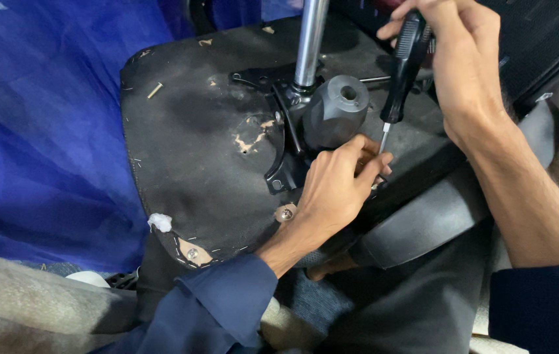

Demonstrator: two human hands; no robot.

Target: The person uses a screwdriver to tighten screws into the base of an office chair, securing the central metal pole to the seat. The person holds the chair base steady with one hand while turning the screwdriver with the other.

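Two hands work on the underside of an upturned chair seat point(194, 131). A screwdriver point(403, 69) with a black ribbed handle stands nearly upright near the seat's right edge, its thin metal shaft pointing down to a spot beside the black metal bracket point(279, 174). The right hand point(463, 59) is wrapped around the handle from above, fingers closed tight on it. The left hand point(335, 187) sits at the lower end of the shaft, fingertips pinched together round the tip; whatever it pinches there is too small to make out. Just left of the shaft stands a grey plastic hub point(337, 108), and from the bracket behind it a shiny metal column point(310, 42) rises toward the seat's far edge. The seat's black cover is torn near the middle, showing pale material. A loose screw point(155, 90) lies near the far left corner, and a tuft of white stuffing point(159, 221) shows at the near left edge. A black armrest point(437, 216) runs under the right forearm. Blue cloth point(37, 118) lies left of the seat
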